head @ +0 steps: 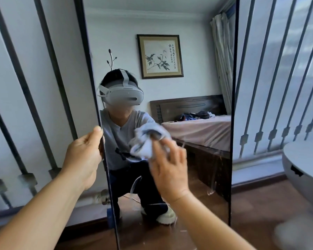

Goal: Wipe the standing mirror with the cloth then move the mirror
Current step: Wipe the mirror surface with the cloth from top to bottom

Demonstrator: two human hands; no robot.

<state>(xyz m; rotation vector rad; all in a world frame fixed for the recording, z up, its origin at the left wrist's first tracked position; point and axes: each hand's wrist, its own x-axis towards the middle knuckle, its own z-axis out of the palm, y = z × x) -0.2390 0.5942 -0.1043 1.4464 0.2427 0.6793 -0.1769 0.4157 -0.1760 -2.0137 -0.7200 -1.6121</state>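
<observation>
A tall standing mirror with a thin black frame fills the middle of the head view and stands on the wooden floor. My left hand grips its left edge at about mid height, thumb on the front. My right hand presses a crumpled light blue-grey cloth flat against the glass, fingers spread and blurred. The glass reflects me crouching, a bed and a framed picture. Smears and streaks show on the lower glass.
Behind the mirror runs a window wall with dark vertical bars. A round grey table stands close on the right. A radiator pipe runs low at the left. Wooden floor lies to the right of the mirror.
</observation>
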